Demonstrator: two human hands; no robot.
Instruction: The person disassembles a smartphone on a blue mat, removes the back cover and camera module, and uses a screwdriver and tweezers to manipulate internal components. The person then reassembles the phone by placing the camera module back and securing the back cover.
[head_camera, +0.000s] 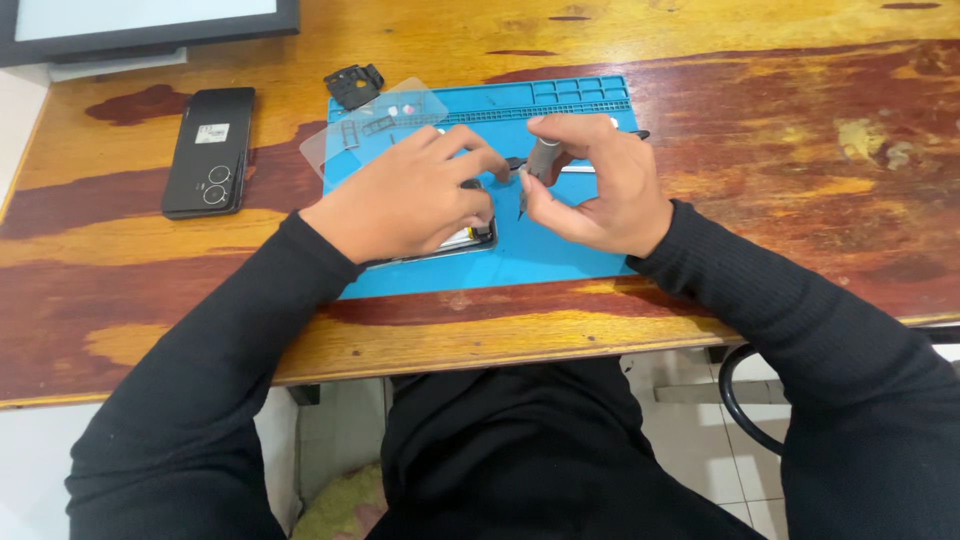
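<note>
Blue silicone mat (560, 255) on the wooden counter (800, 130) carries an opened phone (470, 238), which the left hand (410, 195) pins flat with fingers spread across it, while the right hand (595, 185) pinches a slim grey tool (540, 160) whose tip points down just beside the phone's upper edge. If that tip slips or digs too deep, it could likely scratch or pierce the exposed inside. Small loose parts on the clear plastic sheet (375, 125) near the left wrist could scatter if brushed.

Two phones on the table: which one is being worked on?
The opened phone on the blue mat, under the left hand. The black phone lies untouched, back up, on bare wood far left.
</note>
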